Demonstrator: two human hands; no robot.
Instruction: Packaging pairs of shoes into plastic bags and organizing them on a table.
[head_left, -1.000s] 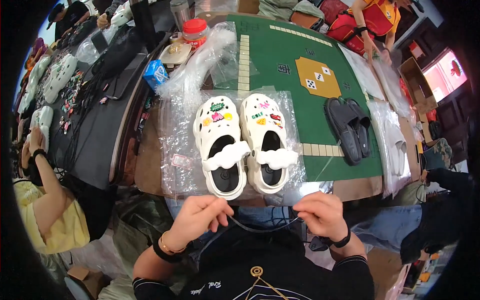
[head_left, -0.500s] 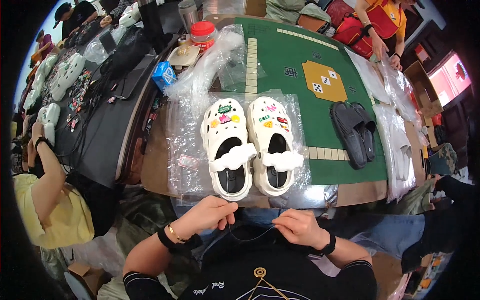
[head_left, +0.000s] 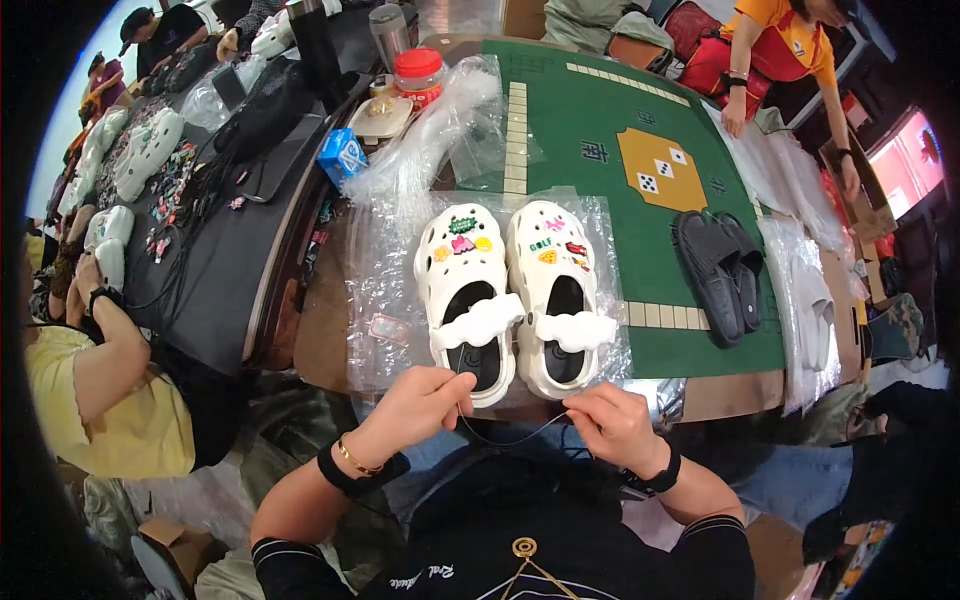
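Note:
Two white clogs, a left one (head_left: 490, 267) and a right one (head_left: 530, 278), stand side by side with toes pointing away from me. Colourful charms dot their tops, and each has a puffy white strap. Under them lies a clear plastic bag (head_left: 375, 285). Between my hands sags a thin plastic string (head_left: 505, 443). My left hand (head_left: 420, 403) pinches one end at the heel of the left clog, and a stretch of string runs up into that clog. Near the right clog's heel, my right hand (head_left: 612, 425) pinches the other end.
A bundle of clear strands (head_left: 410, 160) lies behind the clogs, beside a blue box (head_left: 342, 155) and a red-lidded jar (head_left: 418, 72). Dark slippers (head_left: 712, 270) rest on the green mat (head_left: 560, 110). Bagged light slippers (head_left: 812, 300) lie farther right. Co-workers sit left and stand far right.
Both my hands have risen slightly toward the clogs, the right one also moving rightward, so the string spans wider. The whole view has shifted a little. The far-right person's hands have moved apart.

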